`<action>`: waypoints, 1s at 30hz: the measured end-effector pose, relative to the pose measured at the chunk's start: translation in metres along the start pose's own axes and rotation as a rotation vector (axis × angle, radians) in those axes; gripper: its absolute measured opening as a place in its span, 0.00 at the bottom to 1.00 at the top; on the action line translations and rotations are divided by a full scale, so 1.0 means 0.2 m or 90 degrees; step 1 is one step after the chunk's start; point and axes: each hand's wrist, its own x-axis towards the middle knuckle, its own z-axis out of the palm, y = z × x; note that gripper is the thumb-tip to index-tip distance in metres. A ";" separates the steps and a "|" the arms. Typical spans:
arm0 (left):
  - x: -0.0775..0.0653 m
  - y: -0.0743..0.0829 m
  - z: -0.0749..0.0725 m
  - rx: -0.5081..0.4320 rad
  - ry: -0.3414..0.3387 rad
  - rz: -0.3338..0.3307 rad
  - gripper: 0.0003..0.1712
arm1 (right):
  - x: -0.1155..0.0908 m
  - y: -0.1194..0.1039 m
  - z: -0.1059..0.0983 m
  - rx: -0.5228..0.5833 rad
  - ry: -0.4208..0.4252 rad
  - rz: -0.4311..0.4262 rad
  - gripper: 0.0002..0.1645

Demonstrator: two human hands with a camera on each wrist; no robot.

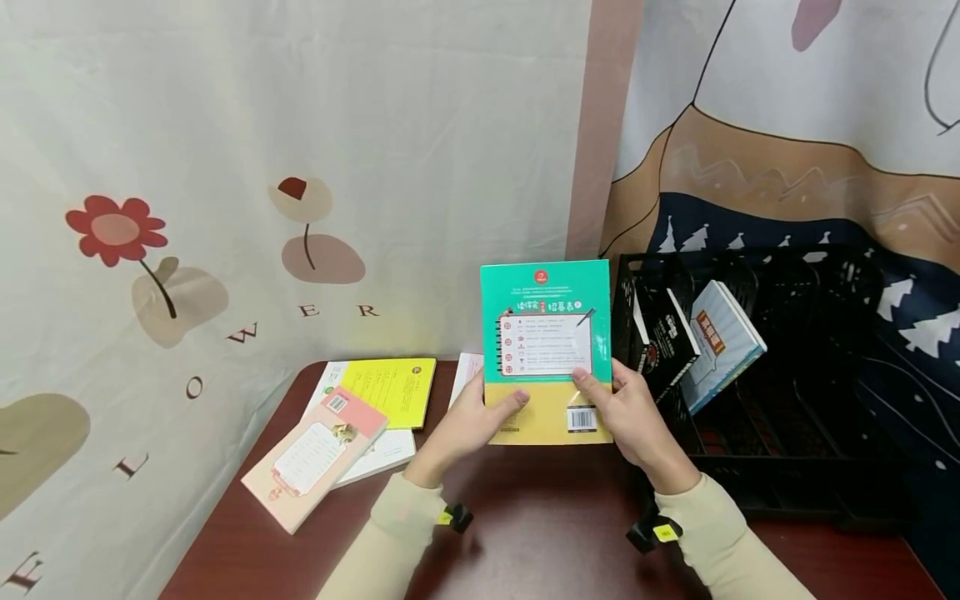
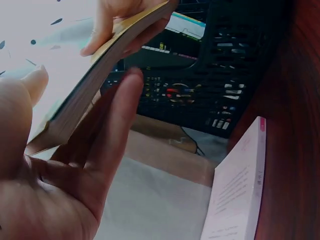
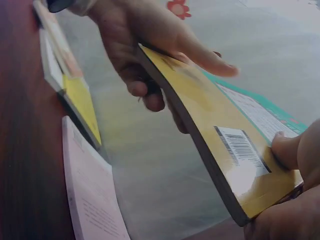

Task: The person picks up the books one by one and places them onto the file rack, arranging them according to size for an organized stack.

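Observation:
A book point(image 1: 546, 346) with a green and yellow cover is held up over the table, its barcode side towards me. My left hand point(image 1: 470, 423) grips its lower left edge, thumb on the cover and fingers behind. On the lower right edge, my right hand point(image 1: 636, 421) grips it the same way. The left wrist view shows the thick page edge of the book point(image 2: 85, 97) between the left thumb and fingers. In the right wrist view, the barcode on the yellow part of the book point(image 3: 200, 112) faces up.
A black slotted rack point(image 1: 780, 458) stands at the right, with a black book point(image 1: 667, 346) and a light blue book point(image 1: 716, 342) leaning in it. At the left lie a pink book point(image 1: 318, 458), a yellow-and-white book point(image 1: 390, 392) and a white one. A pale pink book point(image 3: 92, 192) lies behind the held book.

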 end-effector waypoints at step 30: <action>-0.06 0.01 -0.09 -0.033 -0.069 0.006 0.19 | 0.02 -0.04 -0.12 -0.034 -0.038 -0.015 0.39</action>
